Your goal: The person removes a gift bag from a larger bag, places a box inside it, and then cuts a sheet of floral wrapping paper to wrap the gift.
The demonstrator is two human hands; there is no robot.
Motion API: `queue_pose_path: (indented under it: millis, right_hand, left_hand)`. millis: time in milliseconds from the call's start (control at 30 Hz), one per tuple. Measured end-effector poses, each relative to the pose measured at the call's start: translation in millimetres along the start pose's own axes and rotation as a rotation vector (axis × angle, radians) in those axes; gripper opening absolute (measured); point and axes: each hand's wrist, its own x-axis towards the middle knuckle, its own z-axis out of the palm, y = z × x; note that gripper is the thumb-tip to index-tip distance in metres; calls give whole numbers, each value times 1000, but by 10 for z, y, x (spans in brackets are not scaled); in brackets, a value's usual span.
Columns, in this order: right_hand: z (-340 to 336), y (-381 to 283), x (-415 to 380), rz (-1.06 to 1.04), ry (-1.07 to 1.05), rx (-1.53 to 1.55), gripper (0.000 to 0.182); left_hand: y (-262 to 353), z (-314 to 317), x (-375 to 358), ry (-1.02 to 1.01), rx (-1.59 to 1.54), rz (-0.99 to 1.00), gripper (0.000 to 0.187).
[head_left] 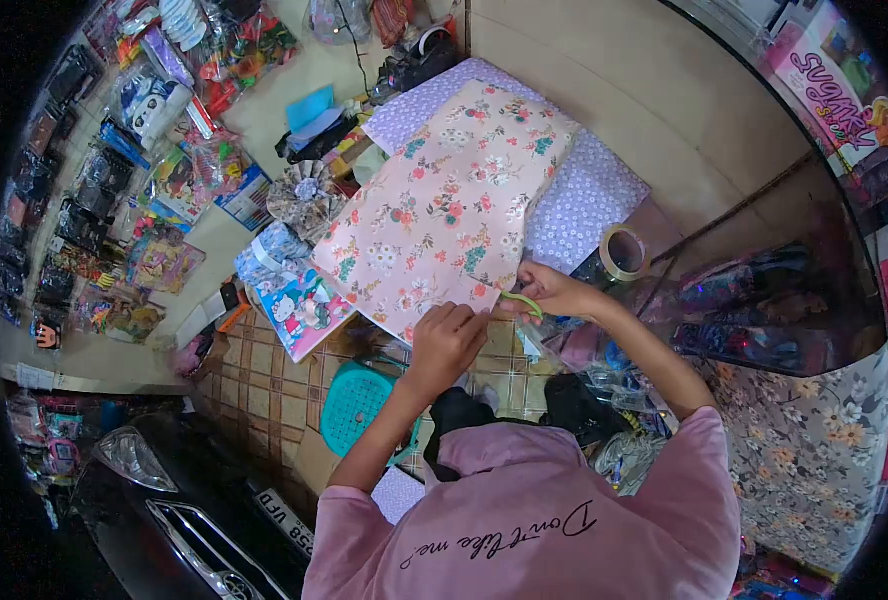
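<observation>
Head view: left hand (449, 345) bends its fingers at the near edge of the floral sheet (449, 200), grip indeterminate; right hand (554, 294), forearm angled inward, grasps green-handled scissors (524, 302) there. Floral sheet overlies purple sheet (589, 195).

A pink floral sheet (454, 205) lies spread, green-handled scissors (524, 300), apparently, at its edge.

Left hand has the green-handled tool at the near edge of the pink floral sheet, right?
No, wrong hand. The head view shows the right hand has the green-handled tool at the near edge of the pink floral sheet.
</observation>
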Motion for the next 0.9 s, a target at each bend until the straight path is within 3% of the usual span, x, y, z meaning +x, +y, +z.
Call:
queue_pose_path:
  millis: [100, 200, 333, 433, 533, 633, 733, 833, 900]
  right_hand:
    - [-17, -185, -158, 123, -98, -125, 47]
    - [-25, -221, -248, 169, -153, -26, 47]
    - [-96, -322, -344, 154, -224, -65, 43]
    - [-125, -297, -383, 151, -293, -75, 39]
    - [-173, -223, -400, 101, -409, -16, 42]
    - [-164, -312, -435, 141, -446, -64, 43]
    - [-148, -401, -422, 205, -441, -103, 45]
    - [-129, -392, -406, 205, -398, -83, 45]
    - [-98, -419, -385, 234, -358, -91, 44]
  left_hand:
    - [-39, -84, 30, 25, -127, -188, 13]
    - [-153, -130, 5, 69, -257, -309, 10]
    - [-188, -233, 6, -36, -239, -497, 13]
    - [-177, -225, 4, -24, -130, -526, 15]
    - [-152, -276, 54, -82, -214, -562, 13]
    - [-355, -144, -29, -9, -133, -228, 12]
    - [-310, -191, 9, -110, -201, -351, 10]
    - [-355, -94, 36, -89, -12, -321, 22]
    - [-296, -106, 86, -121, 64, -437, 24]
